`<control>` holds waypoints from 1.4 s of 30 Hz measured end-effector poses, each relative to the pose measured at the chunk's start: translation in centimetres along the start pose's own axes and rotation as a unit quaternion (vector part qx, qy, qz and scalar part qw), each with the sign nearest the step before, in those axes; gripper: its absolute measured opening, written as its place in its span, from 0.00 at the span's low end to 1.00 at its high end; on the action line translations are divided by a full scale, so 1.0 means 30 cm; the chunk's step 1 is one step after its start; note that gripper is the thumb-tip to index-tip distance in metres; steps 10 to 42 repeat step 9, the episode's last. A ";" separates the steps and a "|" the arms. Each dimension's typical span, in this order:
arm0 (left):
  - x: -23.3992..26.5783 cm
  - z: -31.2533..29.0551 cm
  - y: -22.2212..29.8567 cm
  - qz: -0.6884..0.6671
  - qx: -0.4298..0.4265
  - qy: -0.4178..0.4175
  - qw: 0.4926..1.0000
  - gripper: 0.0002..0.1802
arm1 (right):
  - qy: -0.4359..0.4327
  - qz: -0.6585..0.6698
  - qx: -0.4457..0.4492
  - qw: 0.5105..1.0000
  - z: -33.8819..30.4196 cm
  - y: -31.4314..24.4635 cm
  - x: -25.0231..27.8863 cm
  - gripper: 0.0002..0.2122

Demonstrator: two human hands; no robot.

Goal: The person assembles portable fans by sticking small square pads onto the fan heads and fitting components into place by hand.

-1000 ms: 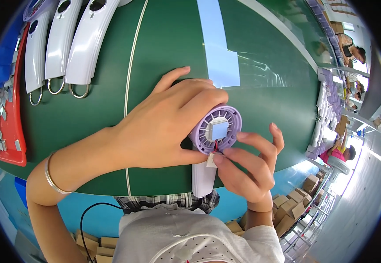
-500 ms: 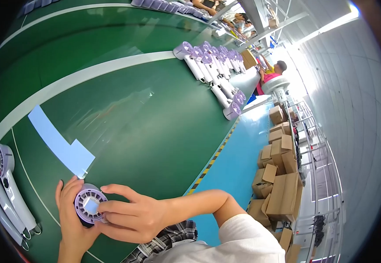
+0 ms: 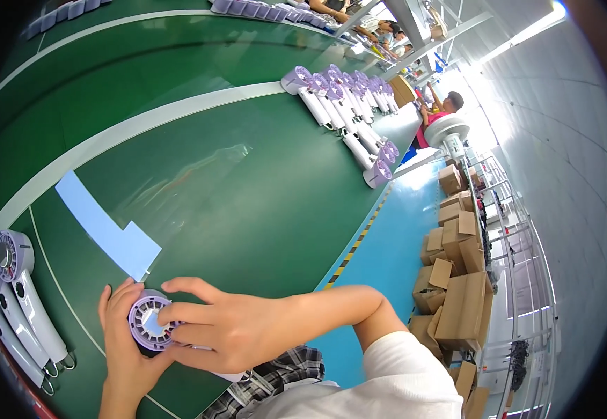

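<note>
A handheld fan with a round lilac head (image 3: 134,325) is held upright-facing just above the green table, its grille toward me. My left hand (image 3: 123,349) wraps around the left side of the head. At the grille's centre lies a small light-blue piece (image 3: 152,322), and fingers of my right hand (image 3: 230,334) press on its right side. My right index finger is raised and bent above the rim. Part of a white handle shows beneath my right hand. Just beyond the fan, a long pale-blue sheet (image 3: 111,234) with a stepped end lies on the table.
Several white-and-lilac fans (image 3: 34,307) lie at the left edge. More fans (image 3: 349,105) are lined up farther along the green table (image 3: 247,216). Cardboard boxes (image 3: 461,300) stand along the blue floor at right. A co-worker (image 3: 447,105) sits at the far end.
The view has shifted slightly, so the scene sits a little farther right. My right fingers have moved further over the centre of the fan, covering more of the blue piece.
</note>
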State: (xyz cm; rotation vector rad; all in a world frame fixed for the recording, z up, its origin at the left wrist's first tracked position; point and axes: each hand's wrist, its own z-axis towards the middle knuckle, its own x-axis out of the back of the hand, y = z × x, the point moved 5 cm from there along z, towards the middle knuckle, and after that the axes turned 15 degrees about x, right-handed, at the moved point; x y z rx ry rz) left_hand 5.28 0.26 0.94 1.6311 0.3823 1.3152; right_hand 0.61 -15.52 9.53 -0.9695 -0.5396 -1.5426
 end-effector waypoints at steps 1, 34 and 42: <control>0.004 -0.009 -0.004 0.003 0.002 -0.001 1.000 0.47 | -0.016 -0.003 0.008 1.000 0.006 -0.002 -0.002 0.09; -0.013 0.021 -0.003 -0.019 -0.033 -0.010 0.999 0.47 | -0.111 0.005 -0.002 0.994 -0.004 0.005 -0.077 0.13; -0.013 0.021 -0.003 -0.019 -0.033 -0.010 0.999 0.47 | -0.111 0.005 -0.002 0.994 -0.004 0.005 -0.077 0.13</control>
